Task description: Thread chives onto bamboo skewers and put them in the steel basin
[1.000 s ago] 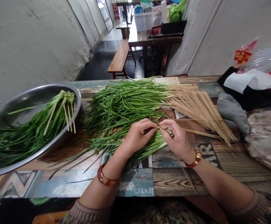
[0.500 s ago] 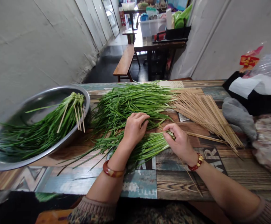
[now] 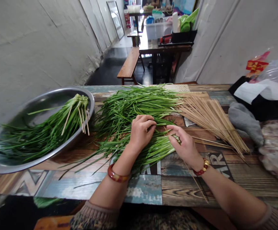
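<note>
My left hand is closed, thumb against fingers, on a green chive stalk whose pale end points right. Just beside it, my right hand is closed around a bamboo skewer and the cut white ends of a row of chives threaded on it. The skewer's tip shows above the right fingers, and its long end slants toward the table's near edge. Behind both hands lies a large loose pile of chives. My palm hides part of the threaded row.
At the left, a steel basin holds finished-looking skewered chives. Bamboo skewers fan out on the right. Beyond them are a grey cloth-like bundle and a clear bag. A bench and another table stand behind.
My left hand has shifted slightly right, and a chive stalk now shows between its fingers. My right hand stays at the threaded row, its fingers a little looser. The view has moved slightly.
</note>
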`<state>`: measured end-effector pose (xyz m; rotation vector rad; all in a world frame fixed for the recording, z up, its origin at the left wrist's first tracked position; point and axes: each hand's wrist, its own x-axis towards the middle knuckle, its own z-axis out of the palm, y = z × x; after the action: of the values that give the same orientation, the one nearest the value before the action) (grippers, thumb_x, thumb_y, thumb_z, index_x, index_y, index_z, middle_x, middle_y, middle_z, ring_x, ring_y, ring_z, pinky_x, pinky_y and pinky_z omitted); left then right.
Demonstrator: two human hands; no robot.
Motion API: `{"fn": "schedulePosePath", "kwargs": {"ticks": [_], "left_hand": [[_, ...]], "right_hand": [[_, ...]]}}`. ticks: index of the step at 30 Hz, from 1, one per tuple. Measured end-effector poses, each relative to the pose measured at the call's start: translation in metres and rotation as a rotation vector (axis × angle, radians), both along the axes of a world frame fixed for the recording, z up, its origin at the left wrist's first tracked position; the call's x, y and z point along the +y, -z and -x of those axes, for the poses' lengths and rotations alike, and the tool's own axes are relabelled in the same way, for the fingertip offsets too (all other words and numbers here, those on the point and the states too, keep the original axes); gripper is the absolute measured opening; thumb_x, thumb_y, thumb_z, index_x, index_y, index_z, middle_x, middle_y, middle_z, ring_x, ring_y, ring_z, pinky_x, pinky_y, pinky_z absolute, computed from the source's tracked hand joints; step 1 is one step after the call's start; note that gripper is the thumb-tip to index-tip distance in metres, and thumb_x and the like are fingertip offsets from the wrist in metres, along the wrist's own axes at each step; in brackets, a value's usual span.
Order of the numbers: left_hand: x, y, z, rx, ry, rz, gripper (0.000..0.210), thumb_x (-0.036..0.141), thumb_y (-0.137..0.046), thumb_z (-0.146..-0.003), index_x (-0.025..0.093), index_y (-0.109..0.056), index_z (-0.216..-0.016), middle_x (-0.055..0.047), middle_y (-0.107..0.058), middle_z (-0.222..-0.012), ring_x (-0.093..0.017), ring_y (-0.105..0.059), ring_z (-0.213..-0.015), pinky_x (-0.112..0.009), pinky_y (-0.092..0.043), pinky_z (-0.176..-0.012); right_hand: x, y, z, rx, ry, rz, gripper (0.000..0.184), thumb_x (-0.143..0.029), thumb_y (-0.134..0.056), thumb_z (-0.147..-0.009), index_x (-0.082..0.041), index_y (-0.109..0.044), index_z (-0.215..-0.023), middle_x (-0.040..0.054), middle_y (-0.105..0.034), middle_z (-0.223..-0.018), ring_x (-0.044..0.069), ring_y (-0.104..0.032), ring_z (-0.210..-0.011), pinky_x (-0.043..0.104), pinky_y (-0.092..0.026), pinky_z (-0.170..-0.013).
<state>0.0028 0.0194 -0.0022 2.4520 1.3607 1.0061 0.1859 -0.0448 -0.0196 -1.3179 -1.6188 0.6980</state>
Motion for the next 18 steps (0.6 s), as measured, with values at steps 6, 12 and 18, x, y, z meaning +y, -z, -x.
{"fn": "schedulePosePath", "kwargs": {"ticks": [6, 12, 18], "left_hand": [[-0.007, -0.007, -0.006, -0.280, 0.093, 0.173, 0.010, 0.016, -0.059, -0.082, 0.017, -0.069, -0.082, -0.005, -0.071, -0.086, -0.017, -0.063, -0.082, -0.030, -0.047, -0.077], [-0.013, -0.014, -0.010, -0.346, 0.101, 0.353, 0.013, 0.018, -0.060, -0.082, 0.015, -0.071, -0.087, -0.005, -0.072, -0.082, -0.014, -0.064, -0.073, -0.024, -0.048, -0.070], [-0.015, -0.018, -0.011, -0.376, 0.092, 0.451, 0.016, 0.022, -0.061, -0.081, 0.013, -0.072, -0.089, -0.006, -0.073, -0.083, -0.015, -0.064, -0.073, -0.024, -0.047, -0.069]], "right_hand": [[-0.003, -0.004, -0.003, -0.038, -0.048, -0.068, 0.030, -0.020, -0.050, -0.089, -0.022, -0.062, -0.116, 0.0051, -0.071, -0.108, 0.017, -0.066, -0.096, 0.031, -0.051, -0.088], [-0.004, -0.006, -0.003, -0.036, -0.047, -0.086, 0.032, -0.020, -0.049, -0.090, -0.023, -0.062, -0.119, 0.0056, -0.070, -0.114, 0.017, -0.066, -0.101, 0.032, -0.051, -0.091], [-0.004, -0.008, -0.003, -0.039, -0.049, -0.095, 0.033, -0.019, -0.049, -0.090, -0.022, -0.062, -0.120, 0.0056, -0.071, -0.110, 0.016, -0.067, -0.094, 0.031, -0.052, -0.088]]}}
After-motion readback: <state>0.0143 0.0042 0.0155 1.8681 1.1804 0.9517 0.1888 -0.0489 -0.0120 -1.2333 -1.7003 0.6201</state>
